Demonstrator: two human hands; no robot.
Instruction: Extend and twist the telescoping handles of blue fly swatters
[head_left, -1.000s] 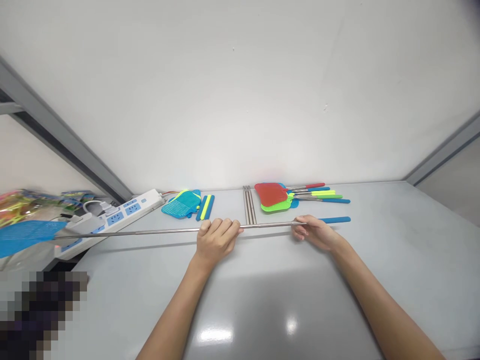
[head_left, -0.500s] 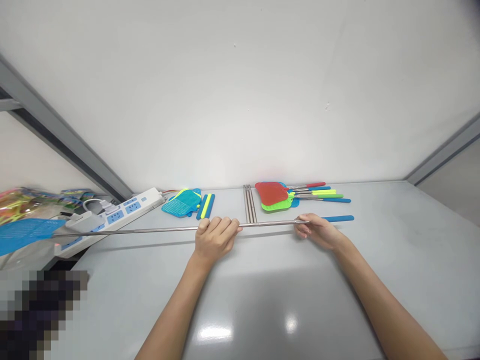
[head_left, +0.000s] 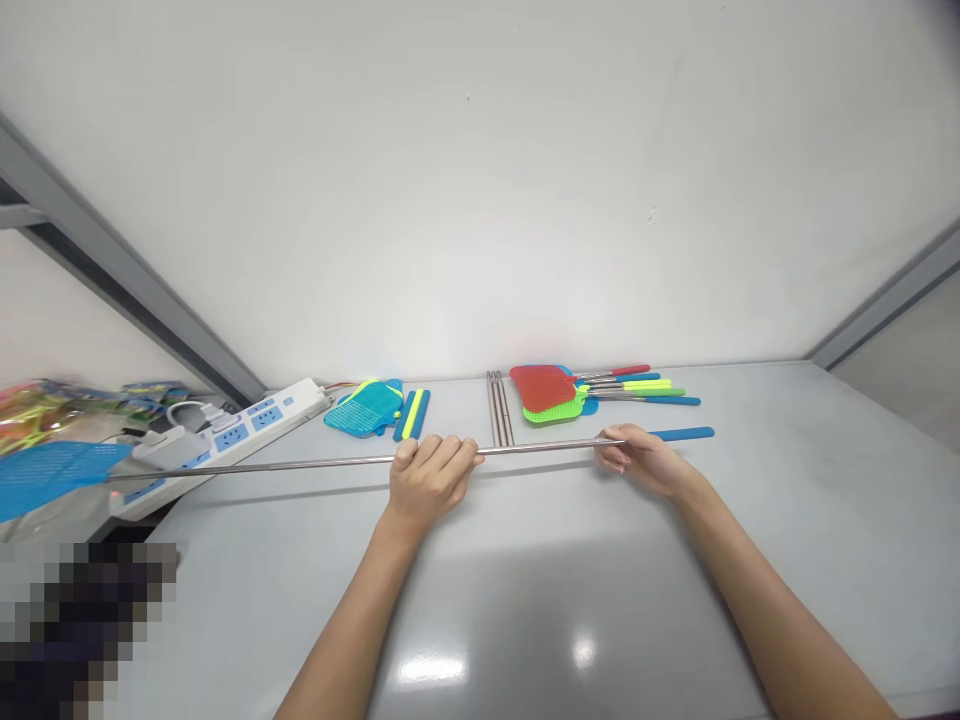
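Note:
A fly swatter (head_left: 315,464) with a long, drawn-out metal rod stretches from the far left to right of centre. Its blue mesh head (head_left: 60,478) is at the left end, its blue handle (head_left: 686,434) at the right. My left hand (head_left: 431,480) is closed round the middle of the rod. Close to the handle, my right hand (head_left: 641,460) pinches the rod between thumb and fingers. Beyond the rod, between my hands, lie several short metal rods (head_left: 500,408) side by side. Behind my right hand is a pile of swatters with red (head_left: 541,388) and green heads.
Loose blue and yellow swatter heads (head_left: 365,408) lie at the back left beside blue and yellow handles (head_left: 412,414). A white power strip (head_left: 281,408) with plugs runs under the rod's left part. Packaged items (head_left: 82,408) lie at far left. A white wall (head_left: 480,200) bounds the grey table.
The swatter has shifted slightly to the right, its blue head and handle with it. My right hand has moved a little rightward; my left hand stays in place.

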